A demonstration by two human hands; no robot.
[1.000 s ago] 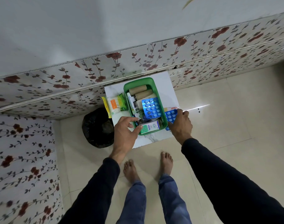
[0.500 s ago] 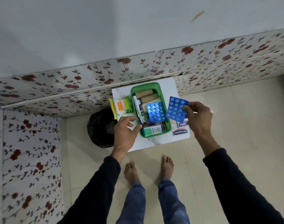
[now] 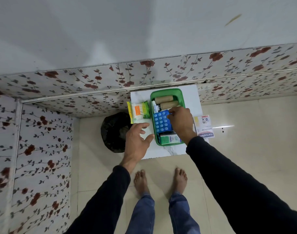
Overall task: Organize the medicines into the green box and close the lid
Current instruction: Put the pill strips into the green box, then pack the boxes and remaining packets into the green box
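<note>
Right hand [image 3: 179, 122] pinches blue blister pack [image 3: 161, 122] over green box [image 3: 179, 94] — left hand [image 3: 137, 141] spread, empty.

A single head-worn wide-angle camera is looking steeply down from standing height, facing the wall, taking in both hands over a small white table [image 3: 191, 98] below.

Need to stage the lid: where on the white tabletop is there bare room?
Bare: the far-right strip of the white tabletop beside the green box, and the near edge below it. Crowded: the left side, with the cotton-bud packets and left hand; the right edge holds the Hansaplast box.
</note>
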